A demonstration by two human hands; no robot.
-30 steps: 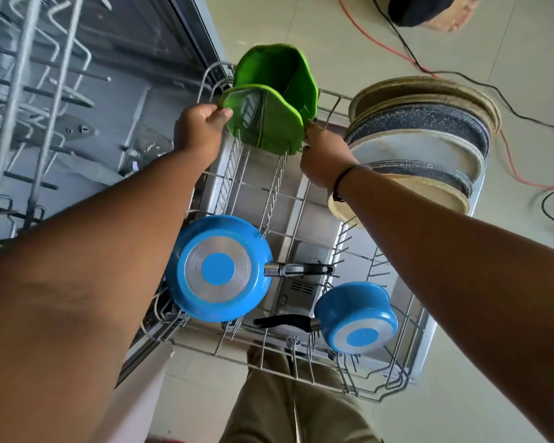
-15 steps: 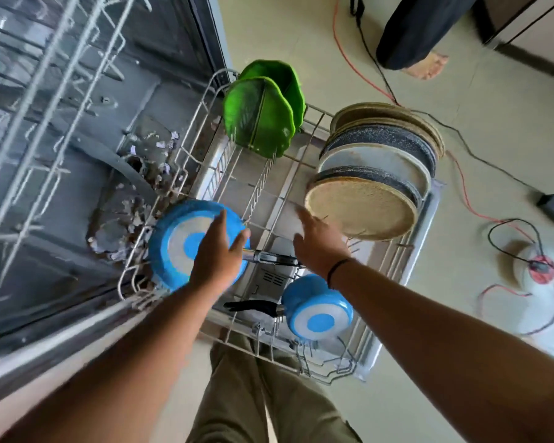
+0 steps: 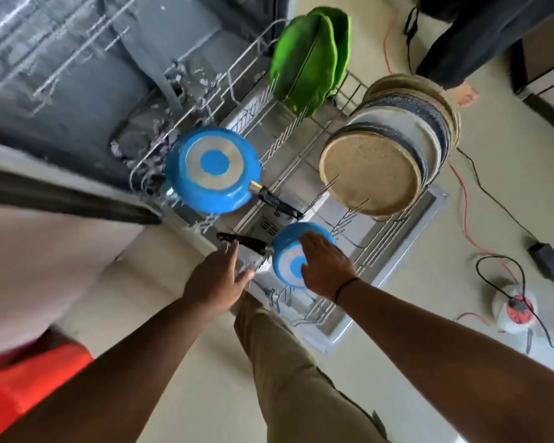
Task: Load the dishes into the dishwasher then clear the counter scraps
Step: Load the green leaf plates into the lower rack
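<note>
The dishwasher's lower wire rack [image 3: 393, 251] is pulled out over the open door. Two green plates [image 3: 304, 59] stand at its far end. A row of tan, white and speckled round plates [image 3: 371, 177] stands on the right. A large blue pan [image 3: 211, 169] lies bottom-up on the left, and a small blue pan [image 3: 288, 266] lies bottom-up near the front. My right hand [image 3: 325, 270] rests flat on the small pan, fingers spread. My left hand [image 3: 218, 279] hovers open beside that pan's black handle [image 3: 243, 241], holding nothing.
The dishwasher tub [image 3: 160, 59] with bits of debris on its floor lies at the upper left. Cables [image 3: 470, 193], a black adapter [image 3: 547, 260] and a white device [image 3: 513, 310] lie on the floor at right. Another person's foot [image 3: 465, 94] stands at the upper right. An orange thing [image 3: 26, 378] sits lower left.
Both hands let go of the green plates and drew back toward the rack's front. The left hand passed over the large pan; the right now lies on the small pan.
</note>
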